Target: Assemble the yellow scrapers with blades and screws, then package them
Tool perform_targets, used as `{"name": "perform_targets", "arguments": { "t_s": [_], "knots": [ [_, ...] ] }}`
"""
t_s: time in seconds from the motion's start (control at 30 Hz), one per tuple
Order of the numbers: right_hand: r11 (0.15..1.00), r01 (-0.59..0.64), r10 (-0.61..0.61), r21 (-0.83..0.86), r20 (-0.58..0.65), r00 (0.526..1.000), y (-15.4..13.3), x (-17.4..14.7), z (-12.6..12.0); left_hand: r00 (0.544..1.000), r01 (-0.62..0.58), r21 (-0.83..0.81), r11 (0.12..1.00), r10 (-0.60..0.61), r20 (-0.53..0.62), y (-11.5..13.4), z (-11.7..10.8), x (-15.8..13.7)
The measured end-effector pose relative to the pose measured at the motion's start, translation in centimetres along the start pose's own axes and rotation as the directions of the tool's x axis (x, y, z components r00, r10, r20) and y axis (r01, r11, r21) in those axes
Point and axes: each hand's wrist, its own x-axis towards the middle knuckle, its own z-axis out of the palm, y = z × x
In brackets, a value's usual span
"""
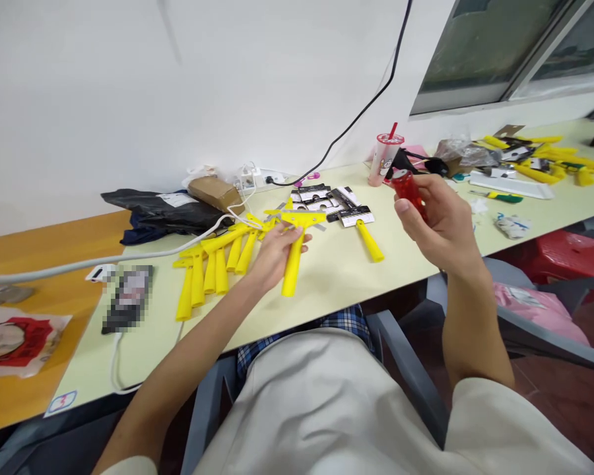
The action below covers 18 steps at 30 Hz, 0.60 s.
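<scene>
My left hand (pixel 274 256) is closed around a yellow scraper (pixel 292 267), whose wide head points away from me and whose handle points toward me. My right hand (pixel 443 221) is raised at the right, its fingers wrapped round a red, shiny cylindrical tool (pixel 410 190) with a pale round end; its exact kind is unclear. Left of my left hand lies a row of yellow scrapers (pixel 208 272) with handles toward me. Between my hands, another yellow-handled scraper (pixel 369 241) rests with a black-and-white cover on its head. Several black-and-white blade covers (pixel 313 193) lie behind it.
A lidded cup with a red straw (pixel 385 158) stands near the wall. Black plastic bags (pixel 173 211) and a cardboard box (pixel 215 195) sit at the back left. A grey cable (pixel 129 260) crosses the left side. More yellow scrapers (pixel 544 158) are piled far right.
</scene>
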Motion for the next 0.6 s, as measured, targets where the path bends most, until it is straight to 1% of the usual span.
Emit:
{"name": "perform_targets", "arguments": {
  "t_s": [0.03, 0.1, 0.13, 0.17, 0.2, 0.23, 0.3, 0.37, 0.47, 0.53, 0.6],
  "knots": [
    [0.996, 0.0, -0.001, -0.086, -0.007, 1.0, 0.6, 0.1, -0.2, 0.998, 0.068, -0.06, 0.996, -0.069, -0.011, -1.1, 0.6, 0.6],
    [0.961, -0.013, 0.02, -0.277, 0.026, 0.999, 2.5, 0.4, -0.2, 0.985, 0.153, -0.125, 0.98, -0.161, -0.055, -3.7, 2.0, 2.1],
    [0.932, -0.019, 0.046, -0.361, 0.066, 0.997, 3.9, 0.7, 0.0, 0.976, 0.181, -0.141, 0.973, -0.196, -0.099, -5.1, 2.8, 3.0],
    [0.903, -0.023, 0.092, -0.429, 0.14, 0.986, 5.4, 0.9, 0.3, 0.965, 0.199, -0.149, 0.969, -0.22, -0.14, -6.4, 3.6, 3.9],
    [0.87, -0.023, 0.151, -0.493, 0.22, 0.964, 7.0, 1.1, 0.7, 0.958, 0.202, -0.151, 0.968, -0.227, -0.177, -7.7, 4.5, 4.7],
    [0.835, -0.02, 0.213, -0.549, 0.289, 0.933, 8.6, 1.1, 1.1, 0.952, 0.184, -0.154, 0.971, -0.215, -0.22, -8.9, 5.3, 5.5],
    [0.775, -0.019, 0.325, -0.632, 0.372, 0.87, 11.5, 0.9, 2.1, 0.943, 0.131, -0.145, 0.981, -0.169, -0.287, -11.0, 6.7, 6.8],
    [0.723, -0.019, 0.405, -0.69, 0.402, 0.821, 13.6, 0.1, 3.0, 0.942, 0.069, -0.12, 0.99, -0.104, -0.318, -12.8, 7.8, 7.6],
    [0.682, -0.1, 0.502, -0.724, 0.366, 0.784, 15.1, -1.4, 3.7, 0.957, 0.01, -0.011, 1.0, -0.013, -0.289, -14.8, 8.6, 8.1],
    [0.674, -0.123, 0.534, -0.728, 0.366, 0.762, 15.8, -2.2, 3.5, 0.957, -0.026, 0.079, 0.997, 0.047, -0.285, -15.7, 8.9, 8.4],
    [0.689, -0.103, 0.509, -0.717, 0.377, 0.773, 16.7, -2.7, 2.9, 0.96, -0.046, 0.072, 0.996, 0.064, -0.273, -16.0, 9.0, 8.5]
  ]
}}
